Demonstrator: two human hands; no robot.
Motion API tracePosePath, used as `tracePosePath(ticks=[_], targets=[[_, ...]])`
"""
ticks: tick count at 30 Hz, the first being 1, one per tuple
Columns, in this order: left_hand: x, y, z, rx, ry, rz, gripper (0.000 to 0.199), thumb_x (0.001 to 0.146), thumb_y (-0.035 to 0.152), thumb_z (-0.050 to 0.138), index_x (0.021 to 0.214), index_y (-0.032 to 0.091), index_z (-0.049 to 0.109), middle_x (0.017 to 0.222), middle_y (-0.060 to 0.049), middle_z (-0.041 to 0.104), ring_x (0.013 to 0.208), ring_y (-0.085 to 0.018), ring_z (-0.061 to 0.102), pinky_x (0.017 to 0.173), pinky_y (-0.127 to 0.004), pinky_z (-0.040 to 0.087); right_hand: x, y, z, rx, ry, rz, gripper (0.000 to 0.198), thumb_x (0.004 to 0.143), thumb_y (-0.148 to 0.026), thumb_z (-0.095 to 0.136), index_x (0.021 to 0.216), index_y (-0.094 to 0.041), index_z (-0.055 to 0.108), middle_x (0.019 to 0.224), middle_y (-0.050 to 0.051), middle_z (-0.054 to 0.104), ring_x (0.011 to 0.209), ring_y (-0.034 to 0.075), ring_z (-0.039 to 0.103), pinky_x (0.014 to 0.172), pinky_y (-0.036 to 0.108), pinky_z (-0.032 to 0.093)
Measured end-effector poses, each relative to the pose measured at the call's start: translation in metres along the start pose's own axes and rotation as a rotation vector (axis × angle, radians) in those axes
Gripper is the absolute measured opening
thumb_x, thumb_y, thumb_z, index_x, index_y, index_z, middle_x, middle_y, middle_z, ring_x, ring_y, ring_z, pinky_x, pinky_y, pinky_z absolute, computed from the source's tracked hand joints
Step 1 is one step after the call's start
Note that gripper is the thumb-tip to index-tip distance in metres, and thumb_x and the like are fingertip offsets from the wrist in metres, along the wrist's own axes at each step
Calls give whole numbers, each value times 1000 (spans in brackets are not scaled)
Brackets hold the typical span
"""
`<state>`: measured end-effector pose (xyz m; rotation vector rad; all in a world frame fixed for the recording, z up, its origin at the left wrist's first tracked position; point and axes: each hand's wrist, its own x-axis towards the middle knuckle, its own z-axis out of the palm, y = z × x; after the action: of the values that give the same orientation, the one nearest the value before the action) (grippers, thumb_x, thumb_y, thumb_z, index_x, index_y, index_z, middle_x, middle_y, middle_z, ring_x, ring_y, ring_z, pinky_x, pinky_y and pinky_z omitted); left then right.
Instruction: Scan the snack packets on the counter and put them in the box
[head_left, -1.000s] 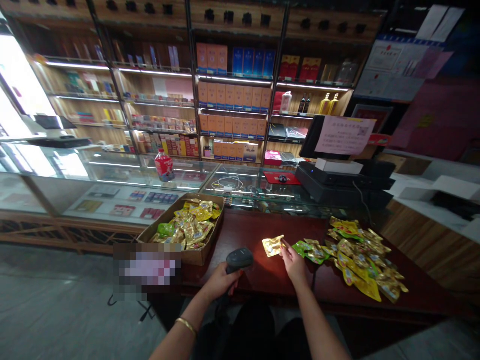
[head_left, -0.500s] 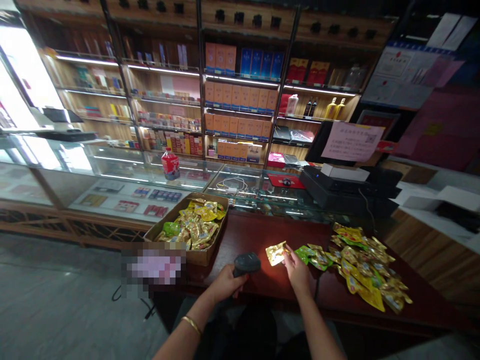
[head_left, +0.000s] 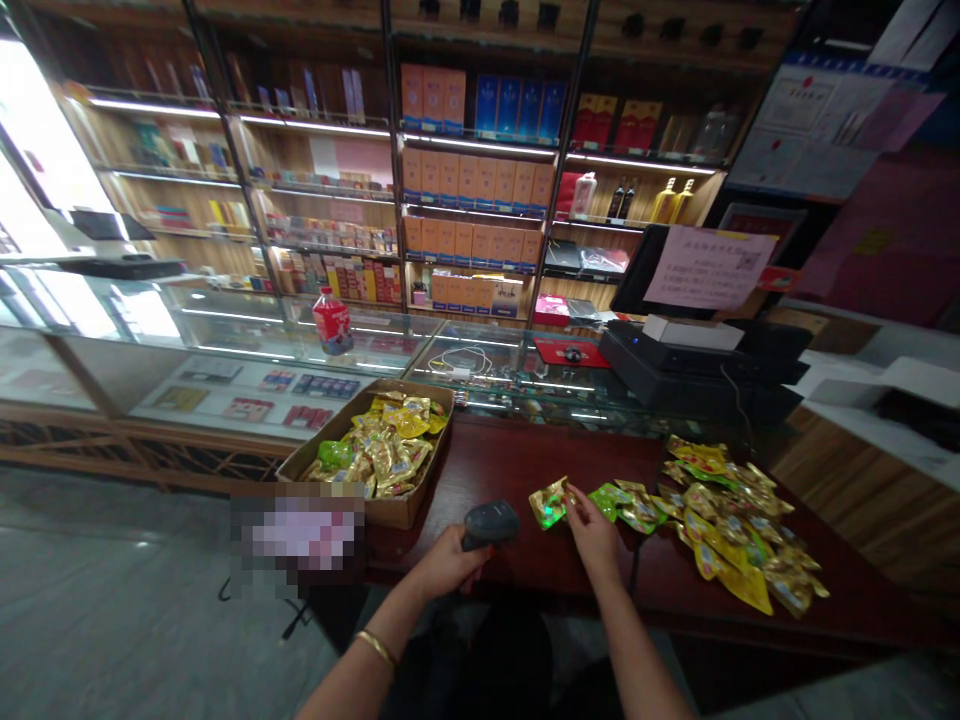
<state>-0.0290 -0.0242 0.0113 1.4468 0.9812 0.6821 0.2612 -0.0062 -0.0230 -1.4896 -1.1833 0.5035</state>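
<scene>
My left hand [head_left: 444, 565] is wrapped round the handle of a dark grey barcode scanner [head_left: 490, 524], whose head faces right. Between the fingertips of my right hand [head_left: 592, 530] is a small gold foil snack packet [head_left: 547, 503], held over the dark red table [head_left: 510, 450]. A green spot of light lies on the packet. To the right of that hand, green and gold packets [head_left: 630, 505] run into a larger heap of packets [head_left: 739, 530]. At the left, a cardboard box [head_left: 401, 512] holds many similar gold, yellow and green packets [head_left: 386, 450].
A glass display counter [head_left: 262, 335] runs behind the table, with a red bottle [head_left: 331, 322] on it. A red mouse pad [head_left: 551, 352], a mouse and a black cash drawer [head_left: 675, 365] stand back right. Shelves of boxed goods [head_left: 476, 180] line the wall.
The bright warm glow on the table and packet has gone, and a green light spot now shows on the packet. Both hands keep their holds; the view has shifted slightly.
</scene>
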Motion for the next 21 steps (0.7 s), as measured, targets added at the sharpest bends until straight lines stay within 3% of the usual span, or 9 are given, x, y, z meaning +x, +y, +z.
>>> tracePosePath(ticks=[4, 9, 14, 21], targets=[[2, -1, -1, -7, -4, -12, 47, 81, 61, 71, 65, 19, 59, 51, 1, 59, 38, -11, 50, 42, -23, 34, 2, 6, 0, 34, -39, -21, 67, 85, -69, 61, 123, -16, 77, 99, 15, 83, 85, 28, 80, 77, 37, 66], [0, 3, -2, -3, -28, -14, 46, 80, 61, 70, 64, 19, 59, 51, 0, 59, 39, -11, 51, 42, -23, 34, 2, 4, 0, -41, 18, -20, 62, 83, -67, 64, 117, -18, 79, 92, 13, 83, 84, 29, 80, 77, 36, 64], [-1, 8, -2, 5, -17, 3, 48, 80, 61, 69, 60, 19, 58, 49, 0, 57, 38, -11, 50, 42, -22, 34, 1, 4, 3, 111, -4, -4, 64, 82, -69, 66, 117, -16, 78, 99, 16, 83, 84, 29, 81, 74, 38, 67], [-2, 12, 0, -7, -14, -11, 54, 79, 67, 71, 56, 20, 57, 44, 1, 54, 36, -11, 47, 40, -22, 32, 1, 6, 3, 95, -11, -16, 63, 83, -68, 65, 117, -16, 77, 93, 15, 83, 80, 29, 81, 73, 39, 67]])
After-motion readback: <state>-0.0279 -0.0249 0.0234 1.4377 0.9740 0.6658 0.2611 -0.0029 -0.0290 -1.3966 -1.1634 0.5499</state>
